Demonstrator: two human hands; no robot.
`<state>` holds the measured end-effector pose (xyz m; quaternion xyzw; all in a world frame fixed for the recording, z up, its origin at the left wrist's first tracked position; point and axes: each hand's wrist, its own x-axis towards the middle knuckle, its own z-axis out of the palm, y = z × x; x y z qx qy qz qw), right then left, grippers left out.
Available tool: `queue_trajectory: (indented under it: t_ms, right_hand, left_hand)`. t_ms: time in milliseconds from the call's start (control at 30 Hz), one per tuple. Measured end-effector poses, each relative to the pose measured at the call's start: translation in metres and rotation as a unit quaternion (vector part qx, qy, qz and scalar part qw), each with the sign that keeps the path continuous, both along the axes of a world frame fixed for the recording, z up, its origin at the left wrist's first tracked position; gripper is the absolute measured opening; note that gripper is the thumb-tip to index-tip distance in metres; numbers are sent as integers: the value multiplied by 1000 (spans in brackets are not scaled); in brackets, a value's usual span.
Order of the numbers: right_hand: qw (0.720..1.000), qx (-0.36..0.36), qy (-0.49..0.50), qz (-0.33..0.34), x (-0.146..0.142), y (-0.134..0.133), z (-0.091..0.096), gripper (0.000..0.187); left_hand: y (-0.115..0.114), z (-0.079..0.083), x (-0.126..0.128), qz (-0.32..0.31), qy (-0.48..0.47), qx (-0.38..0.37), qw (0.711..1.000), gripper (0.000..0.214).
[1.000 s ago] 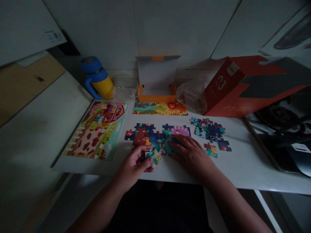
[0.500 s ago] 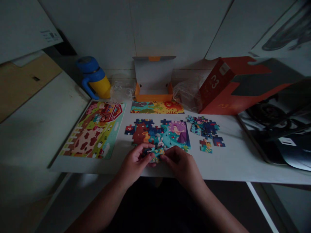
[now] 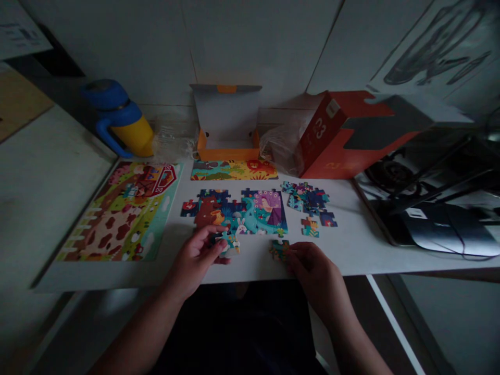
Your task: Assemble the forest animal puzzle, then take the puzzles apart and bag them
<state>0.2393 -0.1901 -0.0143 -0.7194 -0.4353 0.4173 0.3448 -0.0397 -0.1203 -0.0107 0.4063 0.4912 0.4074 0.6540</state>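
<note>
A partly built jigsaw (image 3: 242,211) in blue, teal and purple lies on the white table (image 3: 351,245). My left hand (image 3: 195,258) pinches a small teal piece (image 3: 228,244) at the jigsaw's lower edge. My right hand (image 3: 312,268) has its fingers closed on another loose piece (image 3: 279,250), which rests on the table to the right of the left hand. A cluster of joined pieces (image 3: 307,198) and two small loose ones (image 3: 310,226) lie to the right of the jigsaw.
A finished farm puzzle (image 3: 121,208) lies at the left, a narrow jungle strip (image 3: 234,170) behind. At the back stand a blue and yellow bottle (image 3: 121,122), an open orange box (image 3: 228,125), plastic bags (image 3: 279,146) and a red carton (image 3: 351,135). Dark glossy sheets (image 3: 429,208) lie right.
The two hands, which met on one small cluster half a second ago, have drawn apart; each now has a piece, the right one carried off to the right. The view has shifted rightwards.
</note>
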Motion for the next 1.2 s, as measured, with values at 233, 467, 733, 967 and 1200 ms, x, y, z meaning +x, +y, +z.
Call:
queue_trajectory:
  t_ms: [233,467,733,967,1200]
  right_hand:
    - [999,5,-54,7,5,11,4,28]
    - [987,27,-151,45,10,22,14,25]
    - [950,110,-281,81,2,19,12,19]
    - [874,225,-405,147,-8,16,3,19]
    - [892,291,-243,247,-41,15,15,46]
  left_hand:
    - [-2,2,0,-17,13,5,1000,41]
    - [-3,5,1,-15,14,11,1000,41]
    - [-1,3,1,-22,15,3,1000,44]
    - [1,4,2,-28,15,-15,999,47]
    - [-1,4,7,-77,45,-7,996,44]
